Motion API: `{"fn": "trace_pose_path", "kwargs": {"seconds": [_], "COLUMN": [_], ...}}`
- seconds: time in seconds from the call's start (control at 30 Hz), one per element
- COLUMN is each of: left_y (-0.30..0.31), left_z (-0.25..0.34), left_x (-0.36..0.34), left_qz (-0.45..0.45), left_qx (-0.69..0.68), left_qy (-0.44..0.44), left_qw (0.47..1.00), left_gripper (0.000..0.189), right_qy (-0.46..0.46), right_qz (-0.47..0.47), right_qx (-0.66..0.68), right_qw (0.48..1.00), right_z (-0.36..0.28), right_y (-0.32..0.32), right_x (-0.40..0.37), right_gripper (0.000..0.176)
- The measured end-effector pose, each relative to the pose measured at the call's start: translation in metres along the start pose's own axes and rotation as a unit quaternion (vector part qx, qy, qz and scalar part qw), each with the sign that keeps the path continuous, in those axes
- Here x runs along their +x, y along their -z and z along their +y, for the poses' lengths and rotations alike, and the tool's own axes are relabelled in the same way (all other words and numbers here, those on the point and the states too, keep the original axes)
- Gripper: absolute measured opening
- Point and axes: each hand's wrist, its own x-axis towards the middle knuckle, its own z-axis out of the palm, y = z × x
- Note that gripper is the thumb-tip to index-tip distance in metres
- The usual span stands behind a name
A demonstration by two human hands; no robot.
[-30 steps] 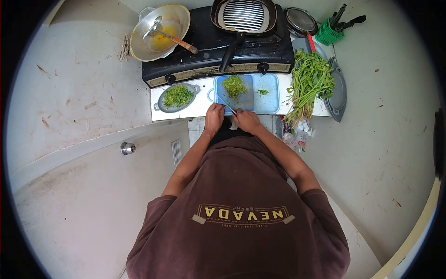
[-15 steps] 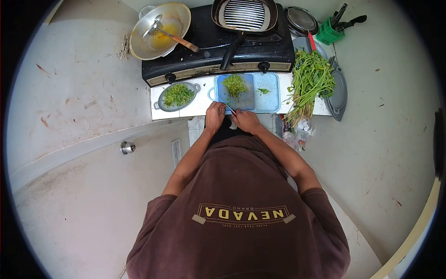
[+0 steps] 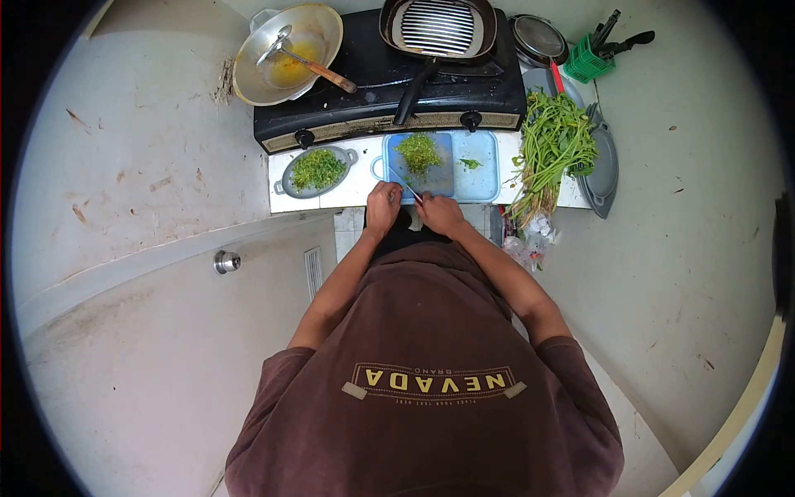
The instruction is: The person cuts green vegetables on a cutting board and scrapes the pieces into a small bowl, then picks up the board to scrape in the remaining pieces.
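My right hand is closed on the handle of a knife, whose blade points up and left over the near edge of a blue cutting board. Beside it, my left hand is closed near the board's lower left corner; what its fingers hold, if anything, is too small to make out. Chopped greens lie in a pile on the board's left part, and a small green piece lies on the right part. Left of the board, more chopped greens fill a gray oval dish.
Behind the board is a black stove with a wok, a ladle and a grill pan. Long leafy stems lie at the right, overhanging the counter edge. A green basket of knives stands behind them.
The knife blade has tilted slightly upward over the board's edge. Both hands stay in nearly the same place.
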Motion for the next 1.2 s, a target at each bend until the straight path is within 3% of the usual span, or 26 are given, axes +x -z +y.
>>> {"fn": "trace_pose_path", "kwargs": {"seconds": [0.23, 0.53, 0.83, 1.2], "left_y": [-0.001, 0.004, 0.002, -0.002], "left_z": [0.0, 0.001, 0.0, -0.002], "left_x": [-0.001, -0.006, 0.001, 0.001], "left_qz": [0.0, 0.008, -0.003, 0.002], "left_qx": [-0.001, 0.036, 0.027, 0.031], "left_qy": [0.003, -0.096, -0.017, -0.033], "left_qw": [1.0, 0.995, 0.999, 0.999], "left_gripper": [0.006, 0.01, 0.01, 0.01], "right_qy": [0.022, 0.026, 0.014, 0.022], "right_qz": [0.012, 0.022, 0.021, 0.012], "right_qx": [-0.001, -0.002, 0.019, 0.007], "right_qw": [1.0, 0.999, 0.999, 1.0], "right_z": [-0.001, -0.001, 0.003, 0.003], "right_y": [-0.003, -0.014, -0.006, -0.004], "right_x": [-0.006, 0.006, 0.001, -0.004], "right_gripper": [0.039, 0.041, 0.039, 0.039]}}
